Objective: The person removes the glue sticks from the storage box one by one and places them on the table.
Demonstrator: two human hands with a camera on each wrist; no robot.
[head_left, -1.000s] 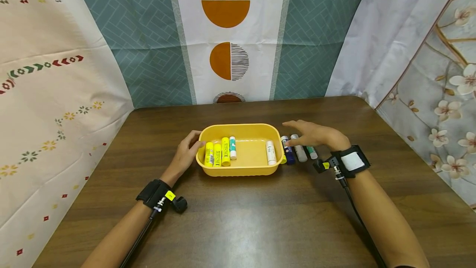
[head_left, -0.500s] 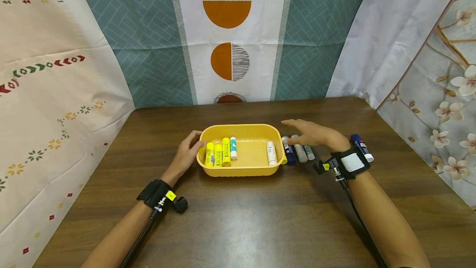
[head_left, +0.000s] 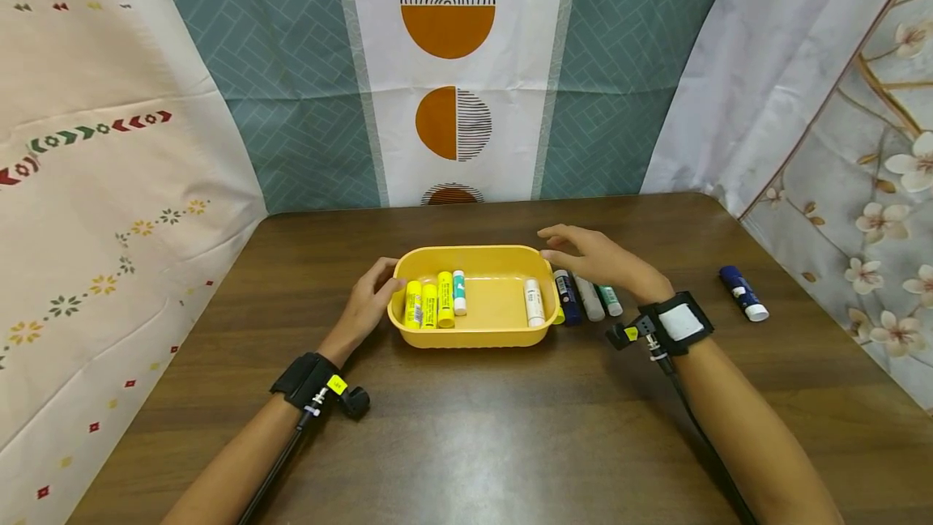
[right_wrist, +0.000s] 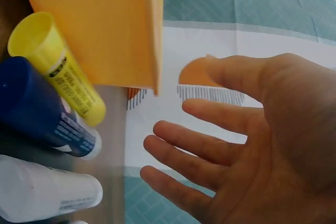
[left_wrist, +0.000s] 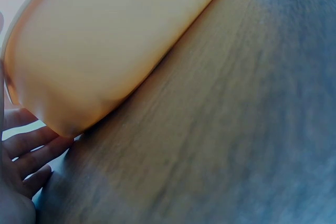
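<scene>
The left hand (head_left: pixel 367 300) is holding the left end of the yellow tray (head_left: pixel 474 338), its thumb lying over the rim and its fingers spreading along the outside wall, while the right hand (head_left: pixel 605 259) is hovering by the opposite end with thumb and fingers standing wide apart, holding nothing. From my distant seat I am seeing the tray sitting on the wooden table (head_left: pixel 466 436) between the two hands, just to the right of the left hand's grip. Inside it, close to that grip, three yellow tubes (head_left: pixel 428 305) are lying side by side, and a teal-and-white tube (head_left: pixel 458 292) is resting just beyond them. A white tube (head_left: pixel 534 303) is lying at the tray's other end, nearer the right hand. Outside, on the near side of the right hand, I am making out a row: another yellow tube (right_wrist: pixel 68 80) is lying just beside the tray, then a navy tube (head_left: pixel 568 298), a grey tube (head_left: pixel 589 299) and a green tube (head_left: pixel 611 301) are following. Well apart, to the right of the right hand, a blue tube (head_left: pixel 742 292) with a white end is lying on the wood. Both wrists are wearing black straps (head_left: pixel 300 379), and beyond the hands a teal cloth (head_left: pixel 291 96) is hanging.
</scene>
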